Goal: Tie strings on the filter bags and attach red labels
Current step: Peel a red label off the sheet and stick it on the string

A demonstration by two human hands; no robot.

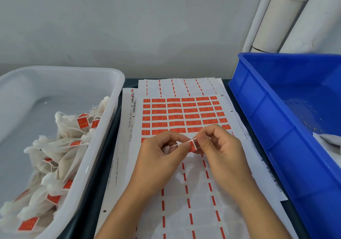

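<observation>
Both hands, left hand (158,153) and right hand (219,146), pinching a red label (193,144) over label sheets (184,113) on dark table (112,128).

I see a red label (192,145) folded over a white string (180,144), held above the label sheet (184,115), which is part peeled. Tagged filter bags (55,155) lie heaped in the white tub (103,128) at left.
</observation>
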